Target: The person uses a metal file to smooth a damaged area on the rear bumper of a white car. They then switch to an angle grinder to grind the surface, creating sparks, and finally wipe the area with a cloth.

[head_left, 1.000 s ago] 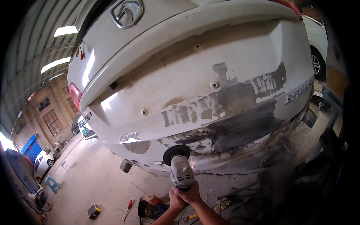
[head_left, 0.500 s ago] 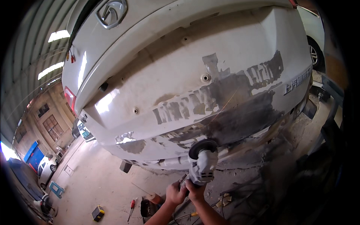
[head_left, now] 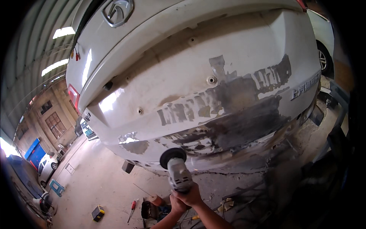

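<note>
Both my hands grip a grey angle grinder [head_left: 179, 173] in front of the lower edge of a white car tailgate [head_left: 160, 72]. Its round black disc [head_left: 172, 153] is at the painted panel's bottom edge; I cannot tell whether it touches. My right hand [head_left: 193, 195] wraps the body just behind the vents. Lower and to the left, my left hand [head_left: 177, 205] closes around the rear part, which the hands largely hide. Right of the disc, a broad dark patch of stripped paint [head_left: 244, 122] spreads over the panel, with streaky bare spots above.
Below on the floor lie a red-handled screwdriver [head_left: 132, 210], a yellow-and-black box [head_left: 98, 213] and an open dark container [head_left: 148, 210]. A blue stool [head_left: 57, 188] stands at left. Cables and dark clutter [head_left: 248, 202] fill the lower right, near a dark metal frame [head_left: 337, 103].
The grinder has moved left along the tailgate's lower edge, away from the dark patch. Both hands moved with it, the right now higher on the body. The view has shifted slightly.
</note>
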### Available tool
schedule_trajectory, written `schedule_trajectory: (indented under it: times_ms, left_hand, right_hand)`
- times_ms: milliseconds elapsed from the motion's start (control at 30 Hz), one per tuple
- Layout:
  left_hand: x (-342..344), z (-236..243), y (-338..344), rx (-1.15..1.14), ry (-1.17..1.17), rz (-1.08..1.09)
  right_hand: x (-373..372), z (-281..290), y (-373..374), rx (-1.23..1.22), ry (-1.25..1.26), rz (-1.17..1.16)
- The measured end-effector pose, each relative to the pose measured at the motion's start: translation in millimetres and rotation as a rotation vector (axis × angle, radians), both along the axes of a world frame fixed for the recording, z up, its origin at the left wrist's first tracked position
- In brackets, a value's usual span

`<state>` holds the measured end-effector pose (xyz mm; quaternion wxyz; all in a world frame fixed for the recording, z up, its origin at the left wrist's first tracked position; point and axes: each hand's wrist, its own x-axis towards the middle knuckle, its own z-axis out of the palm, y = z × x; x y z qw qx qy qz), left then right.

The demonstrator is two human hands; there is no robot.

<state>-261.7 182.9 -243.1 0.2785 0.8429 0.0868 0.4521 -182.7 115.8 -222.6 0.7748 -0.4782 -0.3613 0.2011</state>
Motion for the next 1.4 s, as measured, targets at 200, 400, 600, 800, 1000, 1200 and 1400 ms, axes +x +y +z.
schedule_trajectory:
  times_ms: [200, 400, 600, 800, 1000, 1200, 1400]
  left_hand:
    - [3, 47, 13, -0.123, 0.436, -0.052]
    - [-2, 17, -12, -0.062, -0.038, 0.004]
    - [-6, 20, -3, 0.047, 0.101, 0.037]
    - [-8, 34, -16, 0.105, 0.05, 0.02]
    - [-2, 19, -25, -0.422, -0.03, 0.017]
    - [-6, 46, -20, 0.055, 0.194, 0.029]
    - [-5, 12, -26, -0.345, -0.053, -0.056]
  right_hand:
    - [-2, 20, -4, 0.426, 0.3, -0.176]
    - [-6, 26, -5, 0.033, -0.064, -0.124]
    - [-8, 32, -11, 0.264, 0.229, -0.086]
    - [-10, 33, -11, 0.195, 0.168, -0.115]
    - [-8, 33, -13, 0.053, -0.012, -0.085]
    - [-10, 26, -15, 0.25, 0.269, -0.132]
    - [-6, 28, -21, -0.006, -0.04, -0.107]
